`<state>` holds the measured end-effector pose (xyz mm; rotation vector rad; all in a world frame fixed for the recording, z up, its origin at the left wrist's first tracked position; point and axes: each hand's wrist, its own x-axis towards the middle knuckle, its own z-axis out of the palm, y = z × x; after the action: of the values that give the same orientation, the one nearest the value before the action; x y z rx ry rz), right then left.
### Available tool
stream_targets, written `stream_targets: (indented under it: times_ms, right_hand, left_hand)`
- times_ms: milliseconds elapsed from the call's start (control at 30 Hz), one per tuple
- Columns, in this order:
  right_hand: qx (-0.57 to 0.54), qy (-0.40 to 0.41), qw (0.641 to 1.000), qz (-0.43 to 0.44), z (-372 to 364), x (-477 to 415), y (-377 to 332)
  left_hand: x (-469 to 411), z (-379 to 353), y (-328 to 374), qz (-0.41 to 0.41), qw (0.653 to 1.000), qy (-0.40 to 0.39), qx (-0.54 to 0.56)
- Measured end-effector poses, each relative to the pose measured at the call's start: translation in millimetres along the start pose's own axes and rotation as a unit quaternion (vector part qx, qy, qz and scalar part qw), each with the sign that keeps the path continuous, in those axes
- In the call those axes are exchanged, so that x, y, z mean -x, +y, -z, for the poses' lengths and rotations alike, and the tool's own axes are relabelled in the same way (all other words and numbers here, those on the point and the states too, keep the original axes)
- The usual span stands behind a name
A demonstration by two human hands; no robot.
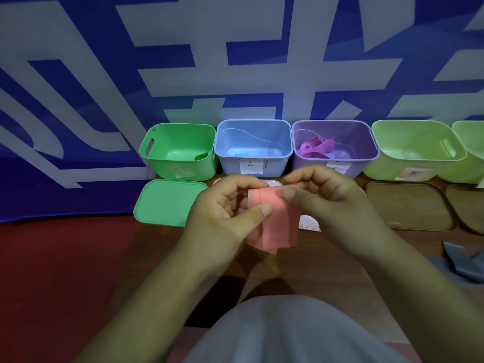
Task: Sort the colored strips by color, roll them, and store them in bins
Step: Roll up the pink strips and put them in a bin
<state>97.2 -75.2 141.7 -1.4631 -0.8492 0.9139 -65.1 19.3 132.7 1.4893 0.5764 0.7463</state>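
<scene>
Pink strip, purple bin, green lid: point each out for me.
pink strip (277,218), head view, on its flat front between the hands
purple bin (361,142), head view, on its inner right wall
green lid (165,203), head view, on its flat top

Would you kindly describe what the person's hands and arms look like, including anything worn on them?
Both the left hand and the right hand are bare: no gloves, rings, watch or bracelets are visible. The forearms are uncovered as far as the frame shows, with no sleeves reaching them. The fingernails look short and unpainted. No markings or tattoos can be made out.
</scene>
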Motion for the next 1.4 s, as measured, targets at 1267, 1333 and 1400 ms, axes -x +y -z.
stream_targets:
  times_ms: [1267,1333,1400]
  right_hand:
    - [-0.014,-0.027,1.000,0.008,0.2,-0.1,0.4]
    - [-0.008,-0.020,1.000,0.013,-0.5,0.2,1.0]
    - [-0.013,-0.018,1.000,0.019,-0.9,1.0,1.7]
  left_hand:
    - [-4.4,2.1,1.6,-0.012,1.000,-0.015,-0.006]
    - [-4.2,2.1,1.2,-0.008,1.000,-0.009,0.001]
    - [-3.7,1.9,0.7,-0.005,1.000,-0.002,0.008]
